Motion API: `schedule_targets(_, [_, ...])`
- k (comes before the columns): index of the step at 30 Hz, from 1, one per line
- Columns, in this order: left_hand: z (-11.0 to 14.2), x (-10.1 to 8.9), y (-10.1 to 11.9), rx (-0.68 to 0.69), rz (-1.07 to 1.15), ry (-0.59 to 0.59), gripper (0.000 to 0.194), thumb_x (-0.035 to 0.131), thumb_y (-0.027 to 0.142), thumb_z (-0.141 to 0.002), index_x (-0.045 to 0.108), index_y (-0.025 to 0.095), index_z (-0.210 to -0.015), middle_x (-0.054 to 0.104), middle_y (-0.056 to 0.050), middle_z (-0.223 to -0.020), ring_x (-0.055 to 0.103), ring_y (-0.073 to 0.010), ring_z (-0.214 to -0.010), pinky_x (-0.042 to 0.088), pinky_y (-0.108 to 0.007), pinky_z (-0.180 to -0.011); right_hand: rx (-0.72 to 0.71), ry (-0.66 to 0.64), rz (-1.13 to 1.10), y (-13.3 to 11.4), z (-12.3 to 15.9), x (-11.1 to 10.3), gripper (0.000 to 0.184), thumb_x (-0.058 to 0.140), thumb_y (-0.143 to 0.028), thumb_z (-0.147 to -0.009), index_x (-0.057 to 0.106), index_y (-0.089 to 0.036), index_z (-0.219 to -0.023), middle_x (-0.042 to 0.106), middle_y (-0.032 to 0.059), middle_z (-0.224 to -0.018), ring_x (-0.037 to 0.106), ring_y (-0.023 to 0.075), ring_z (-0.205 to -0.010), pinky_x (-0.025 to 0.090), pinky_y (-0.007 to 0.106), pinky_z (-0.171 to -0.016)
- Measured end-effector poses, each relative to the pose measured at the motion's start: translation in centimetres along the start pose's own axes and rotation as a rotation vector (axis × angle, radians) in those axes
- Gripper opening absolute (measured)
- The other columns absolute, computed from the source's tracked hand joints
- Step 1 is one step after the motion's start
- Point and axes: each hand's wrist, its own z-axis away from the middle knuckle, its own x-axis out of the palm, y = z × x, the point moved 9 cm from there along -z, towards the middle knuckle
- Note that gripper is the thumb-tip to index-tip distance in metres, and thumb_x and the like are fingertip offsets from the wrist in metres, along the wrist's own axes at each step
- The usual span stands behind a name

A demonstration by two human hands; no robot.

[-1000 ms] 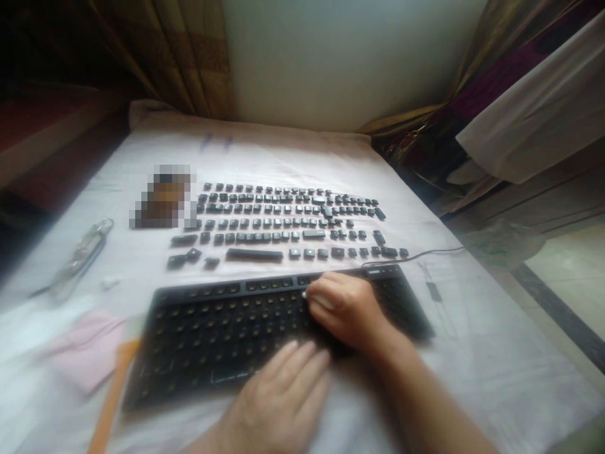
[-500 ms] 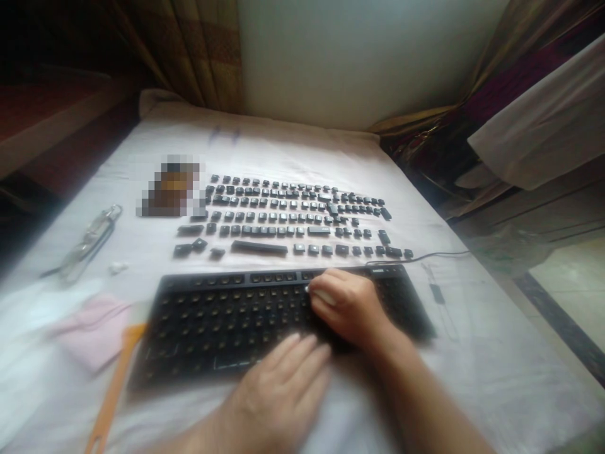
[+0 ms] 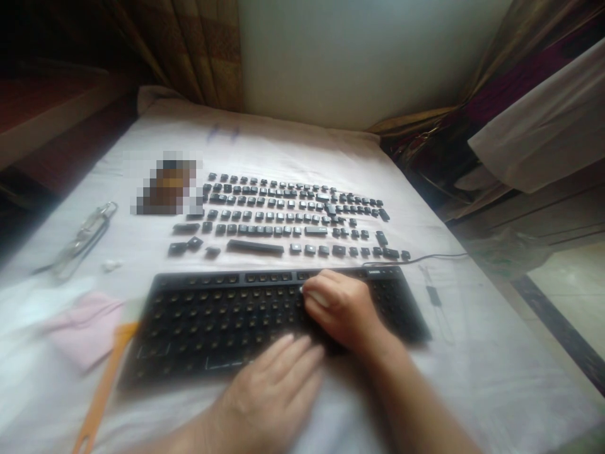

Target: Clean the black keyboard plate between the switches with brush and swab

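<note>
A black keyboard point(image 3: 227, 328) with its keycaps off lies in front of me, its bare key sockets showing. My left hand point(image 3: 278, 384) rests flat on its front edge, fingers stretched out and holding nothing. Over the right part of the key field, my right hand point(image 3: 338, 306) is closed in a pinch. A small white tip point(image 3: 302, 291) pokes out at its fingertips; the rest of that thing is hidden in the fist. Behind the keyboard, loose black keycaps lie in rows, among them the long space bar point(image 3: 255, 246).
The pale cloth point(image 3: 283, 142) covers the surface. At left are a transparent pouch-like item point(image 3: 85, 243), small white lumps point(image 3: 112, 266), a pink cloth point(image 3: 87, 328) and an orange flat-handled tool point(image 3: 101, 384). A cable point(image 3: 425, 257) and a keyboard-side dark tool point(image 3: 432, 295) lie right.
The view shifts slightly. My left hand stays flat on the keyboard's front edge, and my right hand keeps its pinch at about the same spot on the keyboard.
</note>
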Motion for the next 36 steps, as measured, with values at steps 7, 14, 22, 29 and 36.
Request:
schedule_targets(7, [-0.3,-0.2,0.0,-0.005,-0.003,-0.012,0.025,0.057,0.022,-0.093,0.068,0.017,-0.115,0.068,-0.002,-0.129,0.058,-0.0177,-0.125,0.031,-0.036,-0.121,0.04,-0.006,0.009,0.3,0.1,0.2,0.014,0.056,-0.014,-0.083,0.068,-0.02,-0.077,0.068,0.0015,-0.07,0.064,0.0125,-0.061,0.046,0.02,-0.06])
schedule_targets(14, [-0.1,0.0,0.0,-0.007,0.014,-0.018,0.024,0.054,0.021,-0.094,0.069,0.018,-0.113,0.067,0.0,-0.131,0.056,-0.0184,-0.127,0.03,-0.037,-0.122,0.058,-0.014,0.003,0.6,0.2,0.2,0.015,0.055,-0.015,-0.085,0.068,-0.02,-0.079,0.069,0.0016,-0.072,0.064,0.0126,-0.063,0.046,0.02,-0.062])
schedule_targets(22, [-0.1,0.0,0.0,0.005,0.029,0.004,0.024,0.051,0.018,-0.096,0.07,0.017,-0.111,0.067,-0.002,-0.131,0.054,-0.0181,-0.13,0.032,-0.037,-0.121,0.044,0.034,-0.017,0.3,0.3,-0.6,0.016,0.055,-0.014,-0.085,0.068,-0.02,-0.078,0.069,0.0019,-0.071,0.064,0.013,-0.062,0.048,0.02,-0.061])
schedule_targets(29, [-0.1,-0.3,0.2,0.021,0.019,0.033,0.024,0.05,0.015,-0.095,0.071,0.018,-0.108,0.069,-0.004,-0.127,0.055,-0.0189,-0.129,0.037,-0.036,-0.118,0.002,-0.006,-0.114,-0.4,0.5,-1.1,0.016,0.054,-0.013,-0.084,0.065,-0.02,-0.075,0.065,0.0005,-0.067,0.059,0.0108,-0.057,0.046,0.019,-0.057])
schedule_targets(36, [-0.1,-0.5,0.2,0.005,0.031,0.052,0.025,0.049,0.014,-0.095,0.072,0.018,-0.104,0.072,-0.003,-0.122,0.061,-0.0172,-0.121,0.038,-0.035,-0.117,-0.037,-0.054,-0.105,-1.1,0.6,-0.3,0.018,0.054,-0.012,-0.085,0.064,-0.02,-0.073,0.064,0.0006,-0.066,0.059,0.0105,-0.058,0.045,0.019,-0.058])
